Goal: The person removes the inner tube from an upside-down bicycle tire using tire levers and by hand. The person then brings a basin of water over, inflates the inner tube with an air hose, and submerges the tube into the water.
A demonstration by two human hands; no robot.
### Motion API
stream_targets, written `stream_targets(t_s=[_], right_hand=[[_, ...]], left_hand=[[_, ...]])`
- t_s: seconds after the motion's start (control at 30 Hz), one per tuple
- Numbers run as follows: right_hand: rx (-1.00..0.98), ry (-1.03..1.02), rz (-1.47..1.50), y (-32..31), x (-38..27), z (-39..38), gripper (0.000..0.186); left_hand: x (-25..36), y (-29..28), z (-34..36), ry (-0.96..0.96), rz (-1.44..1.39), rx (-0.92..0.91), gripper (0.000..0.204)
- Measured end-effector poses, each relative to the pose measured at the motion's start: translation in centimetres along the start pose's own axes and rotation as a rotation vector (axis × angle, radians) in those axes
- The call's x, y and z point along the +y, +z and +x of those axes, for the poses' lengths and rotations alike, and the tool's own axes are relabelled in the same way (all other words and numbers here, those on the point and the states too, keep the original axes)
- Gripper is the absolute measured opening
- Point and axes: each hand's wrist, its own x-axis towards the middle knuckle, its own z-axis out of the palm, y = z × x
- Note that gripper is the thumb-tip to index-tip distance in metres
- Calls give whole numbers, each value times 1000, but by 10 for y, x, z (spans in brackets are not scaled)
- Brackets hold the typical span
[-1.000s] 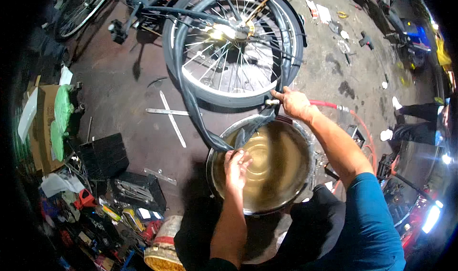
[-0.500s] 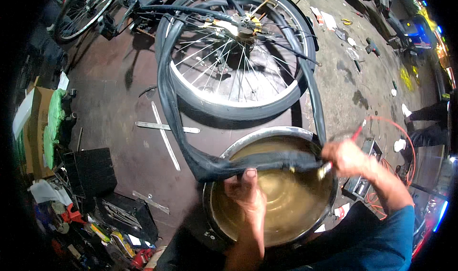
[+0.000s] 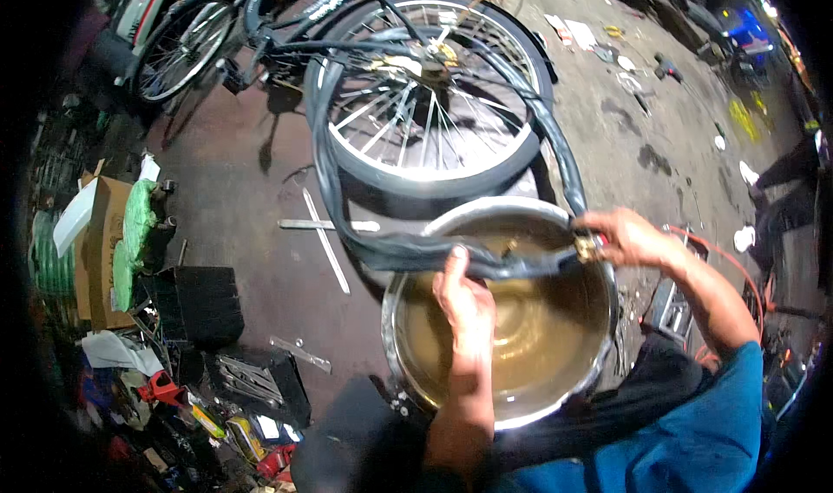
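Observation:
A black bicycle inner tube (image 3: 408,252) droops in a loop from the wheel over a round metal basin (image 3: 390,337) of murky brownish water. My left hand (image 3: 464,298) is closed on the tube's near stretch, thumb on top and fingers hidden beneath. A short valve stem (image 3: 510,246) sticks up from the tube to the right of that thumb. At the basin's right rim, my right hand (image 3: 626,237) grips a brass-tipped air hose end (image 3: 588,248) with a bit of red, close against the tube. Whether its fingers also pinch the tube is unclear.
A bicycle wheel (image 3: 434,174) of a bike on its side lies beyond the basin. Two crossed flat strips (image 3: 325,241) are left of it. An open black tool case (image 3: 252,380) and a cardboard box (image 3: 104,250) stand at left. An orange-red hose (image 3: 737,267) curls at right.
The whole view has shifted. The tube's near stretch sits a little higher over the basin. My right hand has turned, and the brass tip now lies against the tube's right part.

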Motion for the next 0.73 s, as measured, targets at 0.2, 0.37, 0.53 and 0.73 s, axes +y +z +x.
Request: stream_targets(t_s=[0.2, 0.37, 0.53, 0.73], right_hand=[[-208, -227, 402, 2, -65, 37, 55], [-191, -256, 732, 22, -58, 51, 39], [-131, -208, 692, 14, -58, 52, 28], [-168, -259, 850, -4, -55, 46, 64]], left_hand=[[-36, -12, -10, -87, -37, -222, 57], [-18, -13, -11, -67, 68, -332, 57], [-26, -2, -24, -61, 317, -333, 29], [-10, -28, 6, -103, -184, -150, 37]])
